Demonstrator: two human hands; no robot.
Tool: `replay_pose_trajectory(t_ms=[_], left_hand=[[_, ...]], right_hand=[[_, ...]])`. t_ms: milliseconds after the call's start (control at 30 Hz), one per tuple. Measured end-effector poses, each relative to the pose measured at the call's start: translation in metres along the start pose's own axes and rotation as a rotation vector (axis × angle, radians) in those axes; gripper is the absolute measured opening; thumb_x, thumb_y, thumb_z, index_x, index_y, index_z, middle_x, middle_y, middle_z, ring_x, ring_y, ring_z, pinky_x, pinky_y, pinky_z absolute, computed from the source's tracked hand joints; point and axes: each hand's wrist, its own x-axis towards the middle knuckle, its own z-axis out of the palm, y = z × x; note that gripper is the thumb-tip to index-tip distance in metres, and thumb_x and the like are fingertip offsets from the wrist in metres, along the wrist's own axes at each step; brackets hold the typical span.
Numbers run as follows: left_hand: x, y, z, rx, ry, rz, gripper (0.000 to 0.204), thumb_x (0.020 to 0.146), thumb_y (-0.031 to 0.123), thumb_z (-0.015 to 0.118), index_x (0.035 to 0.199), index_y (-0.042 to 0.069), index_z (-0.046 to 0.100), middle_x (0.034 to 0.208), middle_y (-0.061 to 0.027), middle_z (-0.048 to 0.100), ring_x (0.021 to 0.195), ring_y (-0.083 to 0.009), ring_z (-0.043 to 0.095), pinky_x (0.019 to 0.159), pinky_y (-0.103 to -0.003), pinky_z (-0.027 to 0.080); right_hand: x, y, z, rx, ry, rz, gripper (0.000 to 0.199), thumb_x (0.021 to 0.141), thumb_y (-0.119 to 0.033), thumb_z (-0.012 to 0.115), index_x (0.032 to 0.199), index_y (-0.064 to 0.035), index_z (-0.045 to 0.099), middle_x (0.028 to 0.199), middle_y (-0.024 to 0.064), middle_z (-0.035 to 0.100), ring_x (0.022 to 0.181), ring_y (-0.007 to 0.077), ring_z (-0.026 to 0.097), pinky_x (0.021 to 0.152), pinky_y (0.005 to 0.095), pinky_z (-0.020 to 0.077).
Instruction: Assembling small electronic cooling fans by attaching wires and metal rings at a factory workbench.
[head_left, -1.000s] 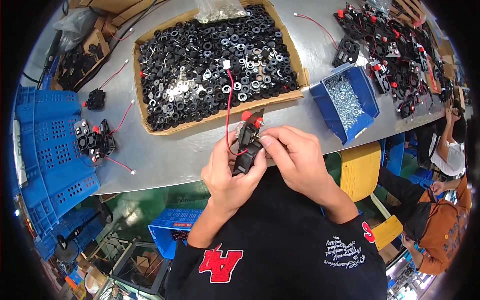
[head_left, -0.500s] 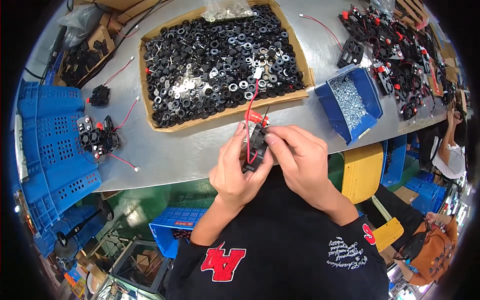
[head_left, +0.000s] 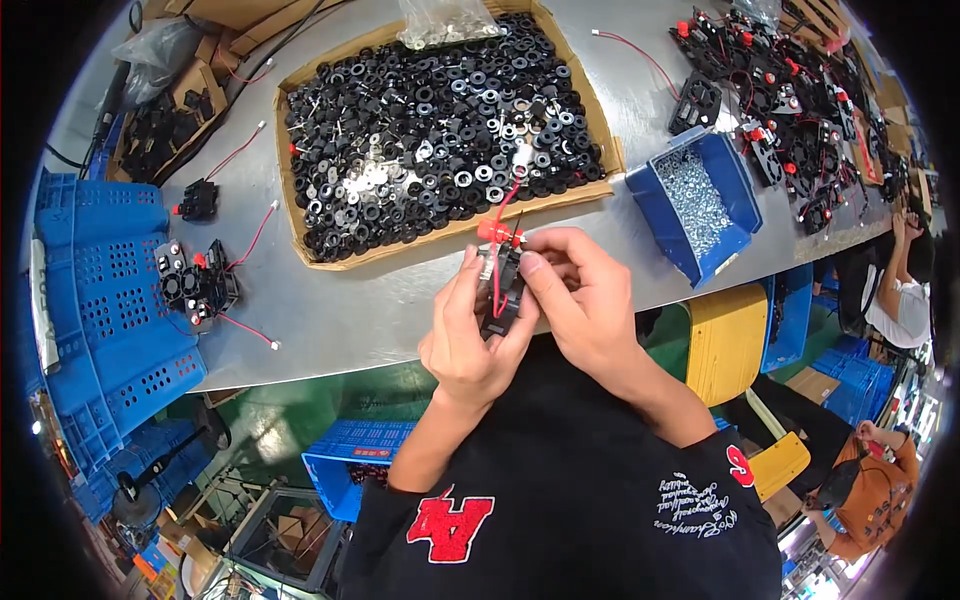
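Both my hands hold one small black part (head_left: 497, 296) with a red cap and a red wire, just above the near edge of the grey table (head_left: 400, 300). My left hand (head_left: 470, 335) grips it from the left and below. My right hand (head_left: 580, 295) pinches its top from the right. The red wire (head_left: 505, 200) runs up from the part to a white plug lying over the cardboard tray (head_left: 330, 255). That tray is full of black rings and small metal pieces.
A blue bin of silver screws (head_left: 700, 200) stands right of the tray. Finished black parts with red wires lie at far right (head_left: 790, 90) and at left (head_left: 200, 280). Blue crates (head_left: 100, 320) stand left. Other people sit at right (head_left: 900, 290).
The part in my hands has turned and dropped slightly toward me. My right fingers have shifted onto its top by the red cap. The view has shifted a little.
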Motion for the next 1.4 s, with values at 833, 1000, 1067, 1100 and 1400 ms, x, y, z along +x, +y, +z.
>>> replay_pose_trajectory(t_ms=[833,1000,1067,1100,1400], left_hand=[[-0.002,0.012,-0.002,-0.093,-0.011,-0.143,0.057,0.063,0.008,0.083,0.113,-0.003,0.058,0.096,-0.0139,0.067,0.074,-0.0237,0.069,0.06,-0.031,0.056],[-0.003,0.01,-0.003,-0.095,-0.004,-0.164,0.057,0.063,0.008,0.083,0.112,-0.003,0.058,0.094,-0.0136,0.067,0.074,-0.0242,0.068,0.061,-0.031,0.056],[-0.003,0.008,-0.002,-0.098,0.001,-0.164,0.057,0.063,0.008,0.083,0.112,-0.003,0.058,0.094,-0.0137,0.067,0.074,-0.0241,0.068,0.061,-0.031,0.056],[-0.002,0.008,-0.002,-0.109,0.001,-0.151,0.056,0.063,0.008,0.082,0.112,-0.003,0.058,0.094,-0.014,0.067,0.074,-0.0244,0.069,0.061,-0.031,0.056],[-0.004,0.004,-0.002,-0.083,0.013,-0.117,0.057,0.063,0.009,0.082,0.112,-0.006,0.057,0.093,-0.0151,0.066,0.072,-0.0231,0.068,0.062,-0.03,0.056]], right_hand=[[-0.001,0.002,-0.01,-0.141,0.028,-0.247,0.017,0.09,-0.012,0.061,0.092,0.0041,0.064,0.078,0.013,0.064,0.063,0.0184,0.061,0.059,0.0285,0.0487],[-0.005,0.003,-0.019,-0.393,-0.108,-0.458,0.019,0.085,-0.007,0.059,0.099,0.0053,0.064,0.084,0.0146,0.066,0.067,0.0205,0.065,0.06,0.0302,0.0516],[-0.005,0.002,-0.017,-0.464,-0.124,-0.479,0.02,0.084,-0.007,0.061,0.099,0.0054,0.064,0.085,0.015,0.066,0.067,0.021,0.066,0.059,0.0309,0.0521],[-0.006,-0.001,-0.011,-0.395,-0.052,-0.487,0.018,0.084,-0.006,0.061,0.097,0.0053,0.064,0.084,0.0154,0.066,0.067,0.0218,0.066,0.059,0.0312,0.0524],[-0.008,0.002,-0.014,-0.464,-0.062,-0.465,0.021,0.081,-0.005,0.066,0.1,0.0048,0.063,0.083,0.0157,0.066,0.068,0.0223,0.068,0.06,0.0298,0.0545]])
